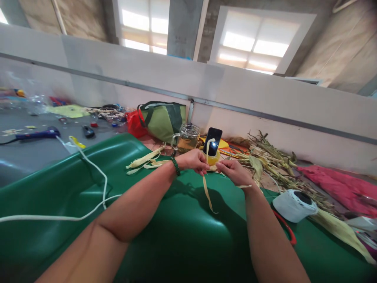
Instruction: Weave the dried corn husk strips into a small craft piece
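Pale strips of corn husk (207, 194) hang below my left hand (196, 161), whose fingers are pinched on them; one strip also sticks up above the fingers. Close by on the right, my right hand (231, 169) is closed in a pinch at the husk, the fingertips a small gap from the left ones. Another bit of husk lies across my right wrist. Both hands are above the green mat (182, 236). Just behind them a phone (212, 140) leans upright at a yellow holder (211, 158).
A glass mug (187, 138) and a green bag (165, 120) stand behind. Loose husks (145, 159) lie left, a pile of dried stalks (277, 165) right. A white roll (294, 205) sits beside red-handled scissors (287, 228). A white cable (103, 177) crosses the left side.
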Available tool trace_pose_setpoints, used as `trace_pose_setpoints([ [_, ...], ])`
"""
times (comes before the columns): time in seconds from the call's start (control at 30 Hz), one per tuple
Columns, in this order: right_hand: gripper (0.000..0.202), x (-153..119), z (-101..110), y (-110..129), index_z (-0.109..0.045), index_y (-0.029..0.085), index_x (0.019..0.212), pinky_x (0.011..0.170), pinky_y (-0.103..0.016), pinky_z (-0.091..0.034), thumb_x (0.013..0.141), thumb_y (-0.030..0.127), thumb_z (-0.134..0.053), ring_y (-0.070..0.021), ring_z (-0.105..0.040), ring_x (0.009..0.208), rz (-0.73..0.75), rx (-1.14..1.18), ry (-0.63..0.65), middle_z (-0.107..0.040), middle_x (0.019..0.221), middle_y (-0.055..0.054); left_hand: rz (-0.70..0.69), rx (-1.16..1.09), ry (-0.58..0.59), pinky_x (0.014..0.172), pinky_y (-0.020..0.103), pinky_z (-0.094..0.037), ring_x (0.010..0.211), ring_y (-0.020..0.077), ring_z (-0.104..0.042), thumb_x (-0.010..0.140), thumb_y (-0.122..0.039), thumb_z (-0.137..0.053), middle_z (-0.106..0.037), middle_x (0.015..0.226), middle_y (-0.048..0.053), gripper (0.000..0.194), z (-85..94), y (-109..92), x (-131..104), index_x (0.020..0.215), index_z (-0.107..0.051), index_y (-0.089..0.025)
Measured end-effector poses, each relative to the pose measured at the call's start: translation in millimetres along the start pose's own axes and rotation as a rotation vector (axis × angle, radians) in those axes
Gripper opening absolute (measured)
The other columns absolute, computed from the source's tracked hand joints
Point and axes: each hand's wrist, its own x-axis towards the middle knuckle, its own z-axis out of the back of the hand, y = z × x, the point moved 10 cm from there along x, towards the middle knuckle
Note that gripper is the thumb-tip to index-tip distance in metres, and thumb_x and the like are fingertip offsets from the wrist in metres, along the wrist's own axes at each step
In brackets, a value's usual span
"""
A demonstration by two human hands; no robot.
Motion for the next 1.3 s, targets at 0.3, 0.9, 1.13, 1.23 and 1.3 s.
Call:
trace_pose_setpoints([
  [0.3, 0.047, -9.7, 58.1, -49.6, -0.064, 0.018, 0.063, 0.048, -0.026, -0.035, 0.058, 0.064, -0.07, -0.0113, -0.044, 0.048, -0.175, 0.272, -0.569, -0.053, 0.051, 0.002, 0.017, -0.205, -0.145, 0.054, 0.019, -0.048, 0.058, 0.0121, -0.066, 0.062, -0.039, -0.08, -0.07, 0.065, 0.008, 0.035, 15.6, -1.5, -2.1, 0.065, -0.066, -0.007],
  [0.9, 0.008, -1.0, -6.5, 11.4, -0.065, 0.024, 0.077, 0.062, -0.03, -0.045, 0.074, 0.03, -0.063, -0.0161, -0.059, 0.063, 0.089, 0.059, -0.146, -0.067, 0.073, -0.001, -0.103, -0.076, -0.136, 0.054, 0.019, -0.049, 0.051, 0.0091, -0.059, 0.064, -0.029, -0.076, -0.065, 0.056, 0.004, 0.024, 12.7, -7.7, 2.4, 0.064, -0.067, -0.007],
  [1.13, 0.017, 1.4, -6.0, 6.0, -0.068, 0.023, 0.087, 0.059, -0.03, -0.043, 0.075, 0.033, -0.062, -0.0169, -0.057, 0.059, 0.075, 0.036, -0.142, -0.063, 0.064, 0.0, -0.128, 0.051, -0.138, 0.05, 0.018, -0.044, 0.048, 0.0073, -0.055, 0.065, -0.024, -0.075, -0.061, 0.053, 0.0, 0.02, 6.5, -7.6, 5.5, 0.066, -0.061, -0.009],
  [1.23, 0.024, 2.9, -15.6, 11.0, -0.07, 0.023, 0.088, 0.064, -0.032, -0.046, 0.073, 0.041, -0.066, -0.02, -0.062, 0.07, 0.103, 0.075, -0.068, -0.07, 0.078, -0.004, -0.229, 0.013, -0.111, 0.054, 0.019, -0.046, 0.056, 0.0089, -0.059, 0.061, -0.027, -0.08, -0.061, 0.059, 0.0, 0.032, 3.8, -14.0, 6.8, 0.073, -0.056, -0.011],
  [1.3, 0.024, 3.5, -18.7, 12.5, -0.072, 0.022, 0.08, 0.064, -0.031, -0.046, 0.073, 0.045, -0.067, -0.0199, -0.062, 0.07, 0.12, 0.099, -0.031, -0.071, 0.077, -0.004, -0.276, 0.018, -0.05, 0.058, 0.02, -0.047, 0.061, 0.01, -0.06, 0.062, -0.027, -0.081, -0.062, 0.064, 0.001, 0.034, -0.8, -17.6, 6.7, 0.078, -0.055, -0.011],
])
